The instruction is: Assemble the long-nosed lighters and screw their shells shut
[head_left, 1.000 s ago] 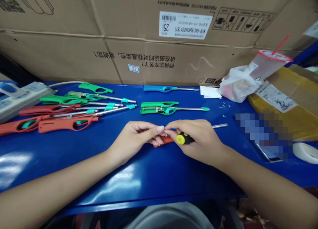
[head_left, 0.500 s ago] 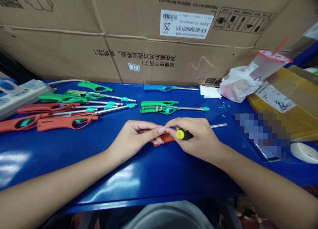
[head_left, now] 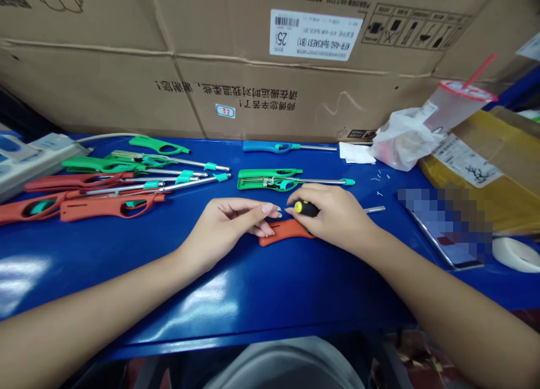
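Head view: right hand (head_left: 337,212) grips a screwdriver (head_left: 309,209) over the orange lighter (head_left: 282,233); left hand (head_left: 230,223) half-pinched, can't tell on what. Fiddly small-parts step imo, needs steady aim next.

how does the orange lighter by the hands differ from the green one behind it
The orange lighter shows its outer casing with a slot; the green lighter is opened, its inner parts bare. The orange lighter lies nearer the person, its right part hidden behind the right hand; the green lighter lies farther back, its metal tube and teal tip in view. Both have their handle ends to the left.
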Available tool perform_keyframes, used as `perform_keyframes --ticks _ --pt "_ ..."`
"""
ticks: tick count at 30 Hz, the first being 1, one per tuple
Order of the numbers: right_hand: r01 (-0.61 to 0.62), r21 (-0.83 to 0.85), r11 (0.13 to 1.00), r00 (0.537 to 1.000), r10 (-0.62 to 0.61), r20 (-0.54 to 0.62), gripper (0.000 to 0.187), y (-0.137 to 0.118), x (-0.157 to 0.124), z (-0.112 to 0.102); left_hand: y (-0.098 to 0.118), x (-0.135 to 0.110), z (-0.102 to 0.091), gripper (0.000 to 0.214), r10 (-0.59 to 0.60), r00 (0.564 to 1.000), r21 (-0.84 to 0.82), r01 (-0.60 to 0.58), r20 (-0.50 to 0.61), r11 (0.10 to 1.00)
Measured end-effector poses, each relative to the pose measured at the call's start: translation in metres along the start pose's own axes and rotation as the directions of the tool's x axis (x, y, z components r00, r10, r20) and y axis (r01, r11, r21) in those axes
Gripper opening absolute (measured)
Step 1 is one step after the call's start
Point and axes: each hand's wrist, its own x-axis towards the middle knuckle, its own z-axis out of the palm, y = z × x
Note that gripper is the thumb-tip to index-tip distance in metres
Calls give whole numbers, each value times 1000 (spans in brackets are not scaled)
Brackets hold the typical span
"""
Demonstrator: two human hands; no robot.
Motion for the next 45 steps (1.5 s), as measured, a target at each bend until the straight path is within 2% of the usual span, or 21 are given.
perform_keyframes --ticks 6,8,10,12,15,17,20,24,28,30,33,39,42,45 --pt "-106 75 992 994 103 44 8 0 13 9 -2 1 -1 34 -32 998 -13 31 -62 999" --pt "-116 85 990 993 112 46 10 1 16 11 -1 2 -3 34 4 995 58 1 -97 998" --pt "-99 91 991 994 93 61 11 2 18 12 1 2 -6 32 84 993 197 -66 -86 978" --pt "-73 97 993 995 66 76 9 2 20 13 2 2 -8 28 185 983 388 -172 3 906" --pt "-52 96 994 995 43 91 3 1 22 13 2 -1 -11 25 268 935 614 -355 233 705" --pt "-39 99 994 995 30 99 7 0 21 14 1 -4 -12 26 268 897 672 -441 351 595" --pt "-20 100 995 995 11 97 15 0 20 15 -2 -7 -10 27 266 865 681 -500 426 535" --pt "17 130 991 998 -25 59 18 -1 14 12 -7 -8 -8 29 289 856 662 -515 428 545" --pt "191 309 932 979 -159 -125 10 -6 6 4 -7 -8 -8 37 406 855 628 -515 323 583" --pt "287 397 872 951 -210 -228 6 -10 3 0 -5 -9 -7 32 461 851 587 -513 253 626" --pt "354 451 819 923 -227 -311 4 -17 -1 -2 0 -10 -5 18 489 849 476 -521 201 708" --pt "396 496 773 909 -251 -334 4 -26 -4 -2 3 -11 -1 8 402 896 248 -440 190 863" --pt "403 501 766 908 -266 -323 4 -26 -5 -3 4 -11 -1 9 412 883 231 -458 223 858" --pt "417 487 767 906 -308 -289 10 -23 -5 -4 5 -12 -2 13 448 856 293 -511 258 808"
